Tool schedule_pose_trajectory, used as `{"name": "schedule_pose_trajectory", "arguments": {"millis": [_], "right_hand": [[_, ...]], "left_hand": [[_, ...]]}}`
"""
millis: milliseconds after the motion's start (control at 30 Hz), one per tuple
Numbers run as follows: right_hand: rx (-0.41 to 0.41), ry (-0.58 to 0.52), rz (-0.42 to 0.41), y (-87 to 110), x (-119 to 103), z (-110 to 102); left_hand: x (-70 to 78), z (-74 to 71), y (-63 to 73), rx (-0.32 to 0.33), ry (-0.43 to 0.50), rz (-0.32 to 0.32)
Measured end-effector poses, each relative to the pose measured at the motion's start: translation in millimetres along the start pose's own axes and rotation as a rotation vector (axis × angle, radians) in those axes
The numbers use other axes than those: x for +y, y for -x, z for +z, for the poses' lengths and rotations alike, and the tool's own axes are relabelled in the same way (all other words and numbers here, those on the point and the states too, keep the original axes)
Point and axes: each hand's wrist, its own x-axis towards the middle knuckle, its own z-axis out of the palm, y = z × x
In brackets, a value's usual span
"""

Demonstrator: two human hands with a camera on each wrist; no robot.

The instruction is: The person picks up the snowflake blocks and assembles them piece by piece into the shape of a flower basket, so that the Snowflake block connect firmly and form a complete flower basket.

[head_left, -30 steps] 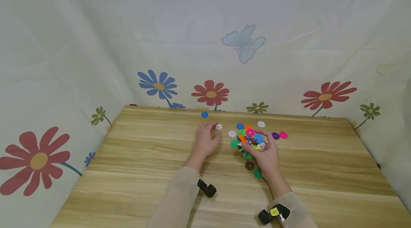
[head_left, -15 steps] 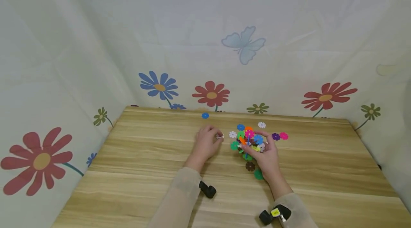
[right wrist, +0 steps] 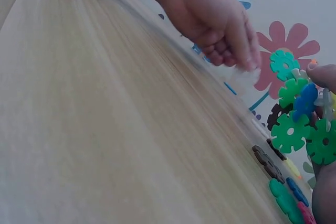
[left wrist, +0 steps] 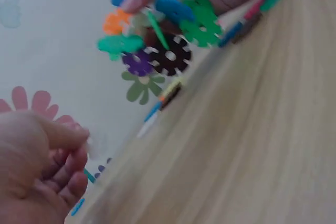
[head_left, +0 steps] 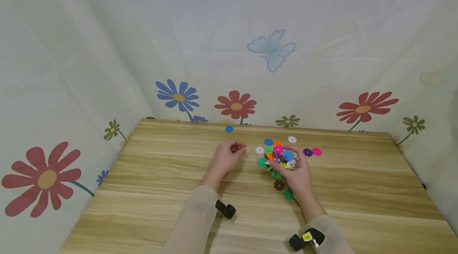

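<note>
In the head view my left hand [head_left: 226,158] pinches a small white snowflake disc [head_left: 246,149] between thumb and fingertips, a short way left of the other hand. The left wrist view shows that disc as a pale blur at the fingertips. My right hand [head_left: 299,170] grips a cluster of interlocked plastic snowflake discs [left wrist: 170,53] in green, blue, orange, purple, brown and other colours. A pink disc [head_left: 278,149] stands at the top of the cluster in the head view. The cluster's far side is partly hidden by the right fingers.
Loose discs lie around the cluster on the wooden table [head_left: 154,174]: a white one [head_left: 259,150], a blue one [head_left: 229,128] near the back edge, a purple one [head_left: 307,152], a brown one [head_left: 279,185] and a green one [head_left: 288,194]. A flower-printed curtain [head_left: 200,39] hangs behind.
The white disc in my left hand has turned from face-on to nearly edge-on. My left hand drew toward me, then shifted slightly left. The right hand and the cluster stay in place.
</note>
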Motion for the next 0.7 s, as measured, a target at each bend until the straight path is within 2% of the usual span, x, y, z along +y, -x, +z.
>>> {"name": "schedule_pose_trajectory", "arguments": {"millis": [67, 133, 233, 300, 433, 700], "right_hand": [[0.006, 0.004, -0.017, -0.2, 1, 0], [0.013, -0.001, -0.027, -0.2, 2, 0], [0.021, -0.005, -0.031, 0.0, 2, 0], [0.022, -0.004, -0.027, 0.5, 1, 0], [0.017, 0.000, -0.026, 0.4, 1, 0], [-0.002, -0.013, -0.027, -1.5, 5, 0]], "left_hand": [[4.3, -2.4, 0.2, -0.008, 0.123, 0.014], [11.3, -3.6, 1.1, -0.043, 0.229, 0.061], [25.0, -3.1, 4.7, -0.118, 0.297, 0.104], [34.0, -1.5, 7.5, -0.149, 0.278, 0.116], [45.0, 2.9, 11.4, -0.160, 0.210, 0.123], [48.8, 9.0, 13.8, -0.159, 0.150, 0.226]]}}
